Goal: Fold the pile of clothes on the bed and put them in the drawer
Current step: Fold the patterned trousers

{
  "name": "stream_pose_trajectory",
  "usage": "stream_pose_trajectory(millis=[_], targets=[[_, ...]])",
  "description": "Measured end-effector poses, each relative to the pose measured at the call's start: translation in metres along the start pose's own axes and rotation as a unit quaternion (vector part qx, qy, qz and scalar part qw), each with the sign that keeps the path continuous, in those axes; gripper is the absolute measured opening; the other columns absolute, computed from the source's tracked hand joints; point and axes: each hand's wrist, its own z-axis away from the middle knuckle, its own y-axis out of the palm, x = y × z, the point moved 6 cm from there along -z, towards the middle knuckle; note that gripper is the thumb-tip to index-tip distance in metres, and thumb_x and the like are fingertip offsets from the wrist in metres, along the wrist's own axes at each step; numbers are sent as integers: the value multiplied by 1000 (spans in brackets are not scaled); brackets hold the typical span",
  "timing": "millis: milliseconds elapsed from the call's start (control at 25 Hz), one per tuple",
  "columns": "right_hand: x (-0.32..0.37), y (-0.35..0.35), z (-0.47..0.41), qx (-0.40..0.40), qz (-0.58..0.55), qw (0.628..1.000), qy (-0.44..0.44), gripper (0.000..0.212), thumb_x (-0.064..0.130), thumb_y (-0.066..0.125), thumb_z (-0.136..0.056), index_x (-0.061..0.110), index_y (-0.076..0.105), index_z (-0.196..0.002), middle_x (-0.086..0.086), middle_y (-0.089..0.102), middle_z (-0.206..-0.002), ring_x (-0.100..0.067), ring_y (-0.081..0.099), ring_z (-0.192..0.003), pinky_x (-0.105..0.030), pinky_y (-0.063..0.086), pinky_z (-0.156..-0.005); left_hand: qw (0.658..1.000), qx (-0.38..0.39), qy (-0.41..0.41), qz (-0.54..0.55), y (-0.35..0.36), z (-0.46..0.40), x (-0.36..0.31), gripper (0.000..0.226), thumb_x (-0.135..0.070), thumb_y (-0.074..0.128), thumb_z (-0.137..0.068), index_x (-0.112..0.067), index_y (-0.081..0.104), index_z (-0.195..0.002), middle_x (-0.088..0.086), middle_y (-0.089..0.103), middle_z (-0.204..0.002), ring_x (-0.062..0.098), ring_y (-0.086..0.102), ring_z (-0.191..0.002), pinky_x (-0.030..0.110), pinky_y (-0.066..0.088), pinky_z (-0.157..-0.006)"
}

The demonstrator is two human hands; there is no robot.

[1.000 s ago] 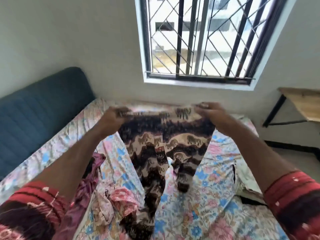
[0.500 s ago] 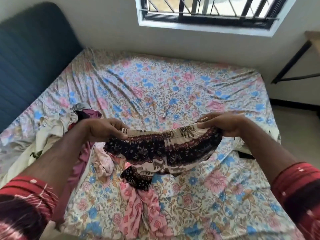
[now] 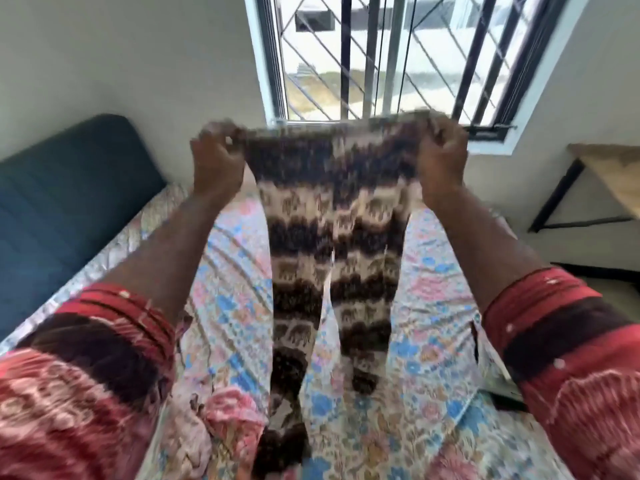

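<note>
Brown-and-cream elephant-print trousers (image 3: 332, 244) hang at full length above the bed (image 3: 433, 299), both legs dangling toward its floral sheet. My left hand (image 3: 216, 161) grips the left end of the waistband. My right hand (image 3: 441, 157) grips the right end, and the band is stretched level between them in front of the window. The picture is blurred by motion. A pink patterned garment (image 3: 228, 414) lies crumpled on the sheet at the lower left, under my left arm.
A dark blue padded headboard (image 3: 69, 202) runs along the bed's left side. A barred window (image 3: 391, 57) is straight ahead in the white wall. A wooden table with black legs (image 3: 609, 181) stands at the right, beyond the bed.
The trousers were bunched low over the bed half a second ago. Both hands have since swung them up high, and the legs now hang straight down.
</note>
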Motion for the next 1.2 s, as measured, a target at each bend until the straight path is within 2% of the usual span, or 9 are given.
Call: stream_pose_trajectory(millis=[80,280,440,520,640,720,800,960,1200], targets=[[54,0,-20,15,-166,984,-67,14,19,71,-96,29,78,-90,7,75,-84,-14,69,-83,-39,60,-79,994,-59,76,56,-26,-45,-42,32,-11,56,-75,-5,77,-99,10,76,-103,27,72,-97,41,58,-88],[45,-28,23,38,-85,993,-76,14,31,73,-94,26,80,-105,2,76,-92,-15,66,-90,-50,58,-85,992,-41,111,40,-55,-23,-63,31,-8,56,-76,-6,76,-99,5,74,-110,25,72,-101,42,58,-87],[-18,-89,140,23,117,990,-79,18,28,71,-97,14,79,-106,8,71,-80,9,59,-78,-30,51,-73,986,84,138,-28,-51,120,-7,17,-1,65,-87,-3,77,-99,17,73,-111,31,68,-104,35,50,-92],[-46,-116,199,56,163,982,-74,17,23,70,-98,13,79,-108,17,71,-81,9,62,-75,-21,48,-68,984,147,105,-11,-49,196,24,15,8,69,-88,1,76,-99,14,71,-117,25,67,-110,31,51,-97],[-114,-161,289,140,246,959,1,13,23,72,-96,15,80,-102,25,60,-58,5,50,-53,-19,36,-52,961,267,65,-24,-47,324,69,18,15,72,-83,3,76,-95,9,69,-117,26,67,-108,30,50,-96],[-167,-193,346,202,280,936,72,7,20,74,-95,21,80,-98,20,67,-64,5,55,-58,-29,46,-57,928,367,17,-61,-47,411,92,17,10,73,-85,-1,77,-96,16,69,-125,32,70,-110,37,55,-94],[-205,-219,396,252,314,908,113,9,21,75,-94,22,81,-101,6,75,-78,-12,67,-74,-39,52,-67,894,438,-26,-88,-52,491,105,15,5,73,-86,-3,78,-98,17,66,-132,35,69,-111,45,56,-94],[-268,-267,489,345,352,859,139,12,21,75,-94,16,81,-103,10,68,-80,-10,62,-79,-14,43,-63,862,483,-106,-110,-63,639,109,17,6,71,-87,0,78,-102,18,64,-134,35,67,-115,42,54,-95],[-320,-369,595,426,395,796,169,18,21,74,-95,23,80,-112,0,79,-101,-17,72,-90,-28,45,-70,831,516,-158,-137,-80,808,92,17,-1,68,-93,-2,78,-107,17,61,-140,36,64,-120,41,53,-97]])
